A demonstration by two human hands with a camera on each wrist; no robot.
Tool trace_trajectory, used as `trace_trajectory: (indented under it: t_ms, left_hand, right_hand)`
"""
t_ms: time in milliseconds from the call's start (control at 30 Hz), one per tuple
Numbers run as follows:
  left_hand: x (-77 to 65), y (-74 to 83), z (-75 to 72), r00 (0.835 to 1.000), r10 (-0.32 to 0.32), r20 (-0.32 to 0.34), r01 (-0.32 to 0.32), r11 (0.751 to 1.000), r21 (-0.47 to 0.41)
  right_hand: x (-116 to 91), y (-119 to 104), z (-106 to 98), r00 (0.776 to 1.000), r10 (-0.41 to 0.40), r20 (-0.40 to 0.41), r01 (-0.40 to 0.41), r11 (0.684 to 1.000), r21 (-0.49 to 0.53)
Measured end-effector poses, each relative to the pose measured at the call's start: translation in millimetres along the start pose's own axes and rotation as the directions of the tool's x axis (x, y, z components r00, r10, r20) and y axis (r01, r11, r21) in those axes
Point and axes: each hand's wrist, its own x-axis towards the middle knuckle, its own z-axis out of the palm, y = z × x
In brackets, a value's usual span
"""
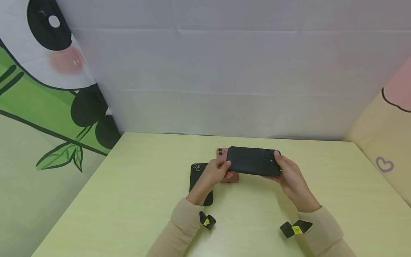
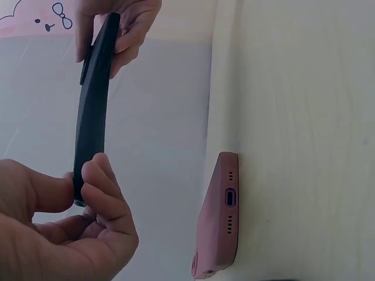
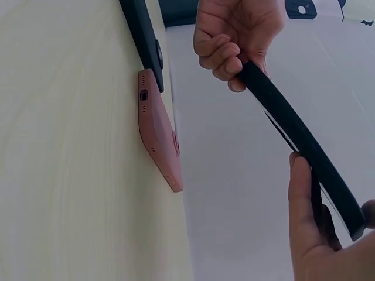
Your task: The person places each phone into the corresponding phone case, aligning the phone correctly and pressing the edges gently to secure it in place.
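Both hands hold a black phone case [image 1: 252, 161] lengthwise above the table, its camera-side back facing up. My left hand [image 1: 216, 173] pinches its left end between thumb and fingers. At the camera end, my right hand [image 1: 292, 180] grips it, thumb on top and fingers beneath. A thin dark edge [image 3: 281, 130] stands slightly apart from the case's underside near the right fingers. I cannot tell whether a phone sits inside. Below lies a pink phone [image 2: 220, 219], partly covered by the held case in the head view. A second black phone [image 1: 208, 198] lies left of it, partly behind my left wrist.
The pale yellow table [image 1: 154, 160] ends at a white sheet [image 1: 224, 71] at the back. Printed cartoon panels stand on both sides. A black wrist device [image 1: 208, 220] sits at my left sleeve, and a similar one [image 1: 295, 229] at my right.
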Motion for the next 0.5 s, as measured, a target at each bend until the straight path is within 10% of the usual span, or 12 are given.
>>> trace_trajectory:
  t_ms: [500]
  left_hand:
    - [1.1, -2.9, 3.9, 0.999, 0.017, -0.045, -0.014, 0.998, 0.067]
  right_hand:
    - [1.2, 3.8, -1.9, 0.998, -0.056, 0.037, 0.058, 0.997, -0.044]
